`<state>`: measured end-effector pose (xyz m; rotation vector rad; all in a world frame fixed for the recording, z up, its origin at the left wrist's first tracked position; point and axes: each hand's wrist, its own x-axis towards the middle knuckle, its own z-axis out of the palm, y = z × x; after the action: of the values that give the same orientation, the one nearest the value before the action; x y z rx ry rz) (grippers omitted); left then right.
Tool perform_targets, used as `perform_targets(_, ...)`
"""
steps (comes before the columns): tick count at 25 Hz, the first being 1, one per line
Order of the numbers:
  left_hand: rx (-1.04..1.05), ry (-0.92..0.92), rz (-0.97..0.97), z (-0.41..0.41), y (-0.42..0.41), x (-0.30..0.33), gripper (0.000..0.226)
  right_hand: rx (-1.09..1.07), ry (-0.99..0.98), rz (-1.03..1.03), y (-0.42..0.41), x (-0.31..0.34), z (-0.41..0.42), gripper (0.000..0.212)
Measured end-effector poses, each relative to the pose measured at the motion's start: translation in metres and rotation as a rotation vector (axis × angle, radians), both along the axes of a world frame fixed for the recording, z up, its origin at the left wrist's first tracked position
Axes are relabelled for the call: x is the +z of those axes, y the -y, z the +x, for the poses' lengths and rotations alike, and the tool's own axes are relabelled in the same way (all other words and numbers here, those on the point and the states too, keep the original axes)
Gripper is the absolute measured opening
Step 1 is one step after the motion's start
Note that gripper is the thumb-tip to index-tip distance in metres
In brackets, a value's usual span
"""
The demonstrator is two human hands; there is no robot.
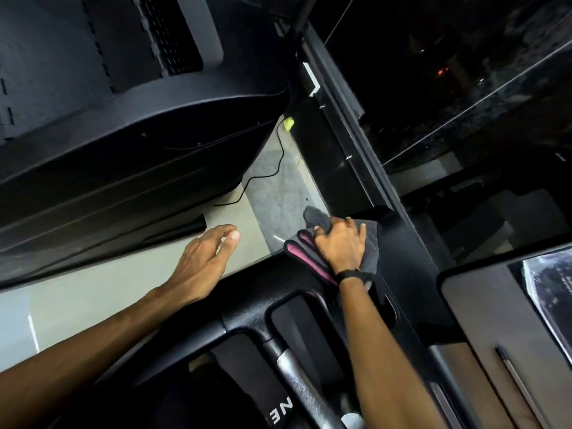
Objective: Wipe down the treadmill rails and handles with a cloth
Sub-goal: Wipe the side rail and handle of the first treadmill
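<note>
My right hand [340, 246] grips a folded grey cloth [370, 243] with a pink edge and presses it on the black top of the treadmill frame [402, 258], near its far corner. My left hand [207, 258] hovers to the left with relaxed fingers, holding nothing, its wrist close to the black curved handle bar [247, 308]. A black band sits on my right wrist. Below the hands a handle post [297, 376] with a metal grip sensor runs down toward me.
A second large black machine body [123, 134] fills the upper left. Between the machines lies a pale floor strip [278, 181] with a thin black cable [278, 156] and a small yellow-green object [289, 123]. A grey console panel [495, 320] is at the right.
</note>
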<state>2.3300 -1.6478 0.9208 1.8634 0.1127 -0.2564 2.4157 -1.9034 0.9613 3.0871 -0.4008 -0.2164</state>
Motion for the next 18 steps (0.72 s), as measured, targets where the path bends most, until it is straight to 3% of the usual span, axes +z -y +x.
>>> perform_targets(2, 0.016, 0.009, 0.014, 0.003, 0.004, -0.001, 0.058, 0.133, -0.037, -0.004, -0.044, -0.002, -0.034, 0.054)
perform_targets(5, 0.015, 0.069, 0.020, 0.010, 0.021, 0.001, 0.075, 0.343, 0.027, 0.202, -0.092, -0.004, -0.103, 0.047)
perform_targets(9, -0.036, 0.170, 0.059, 0.014, 0.050, 0.001, 0.079, 0.306, 0.218, 0.284, -0.080, 0.001, -0.108, 0.030)
perform_targets(14, -0.048, 0.167, 0.053, 0.006, 0.062, 0.016, 0.083, 0.254, 0.096, 0.213, -0.049, -0.005, -0.057, 0.030)
perform_targets(18, 0.006, 0.176, 0.032, 0.003, 0.073, 0.030, 0.087, 0.310, 0.064, 0.305, -0.028, 0.004, -0.056, 0.033)
